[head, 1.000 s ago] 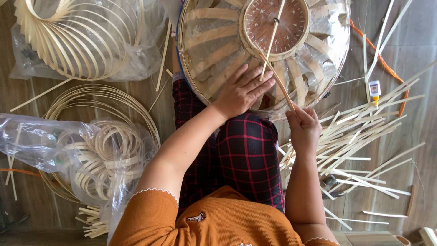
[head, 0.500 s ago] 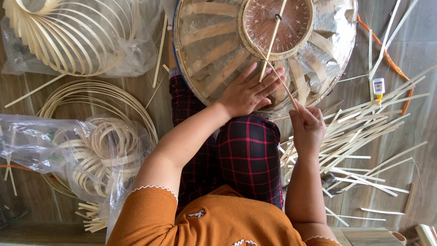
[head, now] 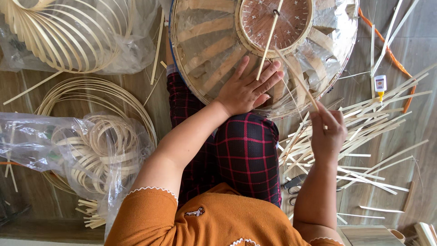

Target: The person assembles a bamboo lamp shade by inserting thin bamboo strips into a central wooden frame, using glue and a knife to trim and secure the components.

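Head view: a round bamboo frame (head: 214, 59), wrapped in clear plastic, is seen resting on the lap, over the checked trousers (head: 246, 155). The left hand (head: 248, 89) is laid flat on its lower rim, fingers spread apart and clamped on nothing — only pressed against the plastic. A woven brown disc (head: 275, 20) is set in the frame's middle, and a pale strip (head: 268, 43) is stood through its centre, its lower end just above the left fingers. The right hand (head: 327, 132) is held beside the frame, to the right of the knee, its grip pinched together on a thin strip (head: 298, 79) that is slanted up across the frame's edge. Loose strips (head: 382, 118) are scattered on the wooden floor (head: 400, 182) under and beyond that hand — a small glue bottle (head: 380, 85) is lying among them. Coiled bamboo hoops (head: 98, 98) and a plastic bag of rings (head: 86, 150) are lying well apart, on the left.
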